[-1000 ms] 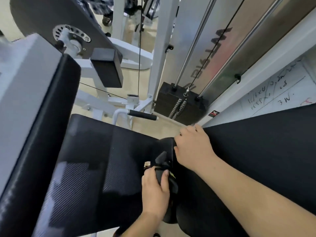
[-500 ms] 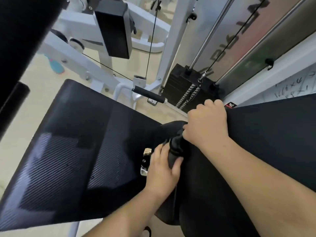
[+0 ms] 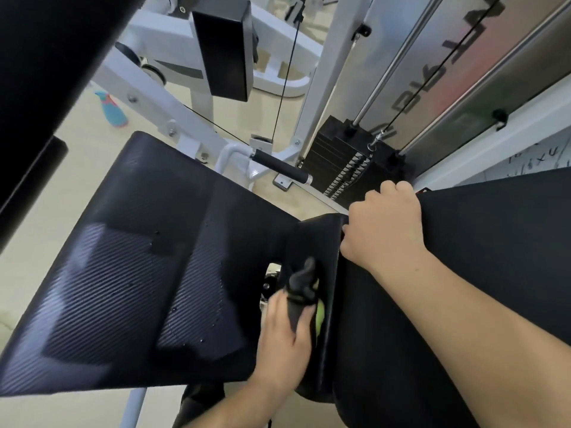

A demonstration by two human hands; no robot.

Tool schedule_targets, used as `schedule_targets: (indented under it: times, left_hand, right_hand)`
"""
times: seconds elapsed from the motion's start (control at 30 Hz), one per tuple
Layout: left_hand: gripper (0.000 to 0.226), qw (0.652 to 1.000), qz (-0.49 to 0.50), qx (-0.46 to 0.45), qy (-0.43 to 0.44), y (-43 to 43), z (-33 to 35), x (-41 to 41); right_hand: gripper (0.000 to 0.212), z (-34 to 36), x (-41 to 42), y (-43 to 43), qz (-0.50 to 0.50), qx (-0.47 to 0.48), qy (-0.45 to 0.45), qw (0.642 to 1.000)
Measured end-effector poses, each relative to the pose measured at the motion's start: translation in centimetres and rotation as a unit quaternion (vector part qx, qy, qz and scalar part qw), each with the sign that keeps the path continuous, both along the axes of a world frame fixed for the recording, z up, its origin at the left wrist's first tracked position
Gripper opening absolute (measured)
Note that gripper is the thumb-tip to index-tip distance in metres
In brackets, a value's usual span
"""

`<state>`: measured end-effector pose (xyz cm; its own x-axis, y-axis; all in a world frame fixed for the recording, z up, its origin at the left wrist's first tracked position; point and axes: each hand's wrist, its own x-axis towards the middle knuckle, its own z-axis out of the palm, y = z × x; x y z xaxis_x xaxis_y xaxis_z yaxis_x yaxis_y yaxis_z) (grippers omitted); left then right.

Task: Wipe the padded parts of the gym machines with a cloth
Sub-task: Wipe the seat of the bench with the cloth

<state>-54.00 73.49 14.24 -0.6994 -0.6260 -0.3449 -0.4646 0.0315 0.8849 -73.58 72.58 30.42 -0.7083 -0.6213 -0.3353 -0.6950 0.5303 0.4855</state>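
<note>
A black padded seat [image 3: 129,288] with a ribbed surface and a few water drops fills the lower left. A black padded back pad [image 3: 482,242] runs along the right. My left hand [image 3: 284,338] grips a dark cloth [image 3: 301,288] in the gap between the two pads, with a bit of yellow-green showing beside it. My right hand [image 3: 386,230] curls over the top edge of the back pad, its fingertips hidden behind the edge.
A black weight stack [image 3: 346,162] with guide rods and cable stands behind the pads. A black handle grip [image 3: 281,168] juts from the white frame [image 3: 160,97]. A blue spray bottle [image 3: 112,111] lies on the beige floor. Another black pad [image 3: 225,47] hangs above.
My left hand slid back down the gap with the cloth. My right hand shifted along the back pad's edge. The view tilted further down.
</note>
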Motion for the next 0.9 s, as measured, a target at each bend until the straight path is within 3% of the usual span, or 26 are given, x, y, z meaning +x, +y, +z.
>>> schedule_targets:
  times: [0.1, 0.3, 0.43, 0.57, 0.7, 0.8, 0.9]
  left_hand:
    - [0.036, 0.999, -0.007, 0.030, -0.011, -0.3, -0.5, 0.1]
    - [0.038, 0.995, -0.023, 0.080, -0.048, -9.1, -3.2, -13.6]
    - [0.042, 0.991, 0.007, 0.127, -0.045, -8.0, -4.5, -11.9]
    - [0.039, 0.995, 0.048, 0.056, -0.070, -2.4, -4.9, -2.9]
    - [0.045, 0.989, 0.096, 0.059, -0.092, 3.5, -2.1, 5.5]
    - [0.052, 0.993, 0.097, 0.041, -0.055, 3.4, 0.0, 2.9]
    - [0.050, 0.999, 0.019, -0.029, 0.034, -0.6, 1.2, -5.9]
  right_hand:
    - [0.041, -0.2, 0.2, 0.4, 0.006, 0.010, -0.002, 1.000]
    - [0.045, -0.8, -0.1, 0.4, -0.007, 0.028, 0.000, 1.000]
    - [0.046, -1.2, 0.1, 0.5, -0.006, 0.025, 0.015, 1.000]
    - [0.047, -1.0, 0.3, 0.5, -0.012, 0.023, 0.019, 0.999]
    - [0.049, -1.0, 0.6, 0.4, -0.017, 0.033, 0.028, 0.999]
    - [0.051, -0.9, 0.7, 0.4, -0.010, 0.045, 0.031, 0.998]
    - [0.048, -0.8, 0.5, 0.6, -0.004, 0.035, 0.029, 0.999]
